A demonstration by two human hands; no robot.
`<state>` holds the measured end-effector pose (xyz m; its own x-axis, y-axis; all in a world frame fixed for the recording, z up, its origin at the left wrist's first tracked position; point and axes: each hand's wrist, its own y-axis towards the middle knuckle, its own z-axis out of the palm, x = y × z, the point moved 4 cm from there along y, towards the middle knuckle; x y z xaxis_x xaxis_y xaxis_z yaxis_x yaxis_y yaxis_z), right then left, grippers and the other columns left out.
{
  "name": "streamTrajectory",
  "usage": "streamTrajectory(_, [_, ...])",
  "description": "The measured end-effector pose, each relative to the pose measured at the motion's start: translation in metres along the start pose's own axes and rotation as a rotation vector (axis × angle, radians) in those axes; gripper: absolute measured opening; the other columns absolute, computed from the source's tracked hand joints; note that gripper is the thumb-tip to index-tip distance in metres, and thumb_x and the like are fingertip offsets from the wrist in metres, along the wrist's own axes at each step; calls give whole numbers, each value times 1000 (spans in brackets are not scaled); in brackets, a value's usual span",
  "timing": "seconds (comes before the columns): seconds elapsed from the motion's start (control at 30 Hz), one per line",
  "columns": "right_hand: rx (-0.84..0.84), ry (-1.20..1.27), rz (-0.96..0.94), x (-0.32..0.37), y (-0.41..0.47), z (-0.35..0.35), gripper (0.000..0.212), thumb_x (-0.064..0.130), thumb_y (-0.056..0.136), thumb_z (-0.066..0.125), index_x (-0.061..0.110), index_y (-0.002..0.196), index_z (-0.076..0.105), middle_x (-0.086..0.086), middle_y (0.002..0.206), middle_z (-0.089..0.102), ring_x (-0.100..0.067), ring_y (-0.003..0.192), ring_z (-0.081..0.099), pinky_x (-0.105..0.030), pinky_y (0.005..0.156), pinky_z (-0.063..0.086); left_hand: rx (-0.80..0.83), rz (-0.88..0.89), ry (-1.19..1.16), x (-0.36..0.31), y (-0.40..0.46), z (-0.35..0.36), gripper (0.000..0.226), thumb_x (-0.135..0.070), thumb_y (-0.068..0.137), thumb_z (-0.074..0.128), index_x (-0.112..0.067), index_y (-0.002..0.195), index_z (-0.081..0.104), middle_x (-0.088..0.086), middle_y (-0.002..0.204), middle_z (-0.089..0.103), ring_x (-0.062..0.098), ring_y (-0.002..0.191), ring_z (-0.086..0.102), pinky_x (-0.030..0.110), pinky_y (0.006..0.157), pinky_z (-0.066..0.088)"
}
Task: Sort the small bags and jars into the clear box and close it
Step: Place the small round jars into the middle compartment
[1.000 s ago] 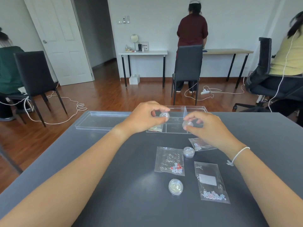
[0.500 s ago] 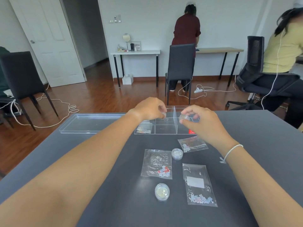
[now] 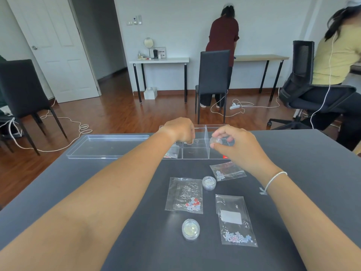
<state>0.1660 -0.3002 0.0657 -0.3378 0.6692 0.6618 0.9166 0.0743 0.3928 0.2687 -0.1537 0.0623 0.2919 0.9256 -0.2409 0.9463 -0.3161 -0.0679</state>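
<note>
Starting at the left, the clear lid (image 3: 107,146) lies flat on the grey table (image 3: 58,184), detached, just beside the clear box (image 3: 197,153) and end to end with it.

The left hand (image 3: 178,130) is lowered into the box's middle section, fingers curled down and bunched. Whatever they hold or release is hidden under the hand; grip cannot be told. One small bag (image 3: 172,153) already sits in the box's left near compartment.

The right hand (image 3: 237,143) holds a small jar (image 3: 215,141) pinched between thumb and fingertips (image 3: 228,136), above the box and just right of the upright divider (image 3: 206,141). The critical relation: the open compartment lies directly beneath and slightly beyond the jar, so the coming move is judged a short lowering by the right hand, which is plainly the nearer one. The divider stands close to the jar's left edge and could be clipped.

Outstanding on the table, toward the wearer: a jar near the box (image 3: 209,182), a nearer jar (image 3: 190,229), a bag of red and pale beads (image 3: 184,195), a bag beside the right wrist (image 3: 227,171), and a labelled bag (image 3: 235,220), long axis running toward the box. Sorting is judged under half done; the lid is not fitted.
</note>
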Motion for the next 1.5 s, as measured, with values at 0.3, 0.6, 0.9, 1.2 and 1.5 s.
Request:
streamTrajectory(0.3, [19,-2,17,0,1,1,11,35,78,64,38,82,55,27,80,52,-12,89,48,-50,96,37,-81,28,-78,6,-2,-2,18,-18,74,70,-21,92,66,1,108,64,23,97,59,35,85,48])
streamTrajectory(0.6, [42,-6,24,2,-1,4,17,36,77,64,45,76,50,30,81,50,-12,93,48,-50,98,36,-353,112,-350,43,-46,-12,20,-26,80,63,-29,100,65,-6,115,61,12,101,52,30,90,41])
streamTrajectory(0.9, [0,18,29,3,2,9,17,35,79,63,47,76,52,32,84,52,-13,94,50,-47,96,38,-434,63,-386,89,-81,3,33,-36,85,57,-24,115,61,-3,132,54,13,124,44,21,99,26])
streamTrajectory(1.2, [41,-74,8,4,43,20,4,30,79,63,31,82,59,18,86,61,-13,95,52,-49,101,31,-431,70,-449,92,-81,12,38,-35,88,54,-19,123,56,-6,143,43,9,132,36,21,103,19])
streamTrajectory(1.5, [280,-441,50,2,75,50,3,26,79,62,24,79,62,0,98,67,-24,95,51,-42,92,23,-417,96,-491,95,-78,16,39,-34,87,55,-19,123,56,-7,140,46,6,130,37,18,103,20])
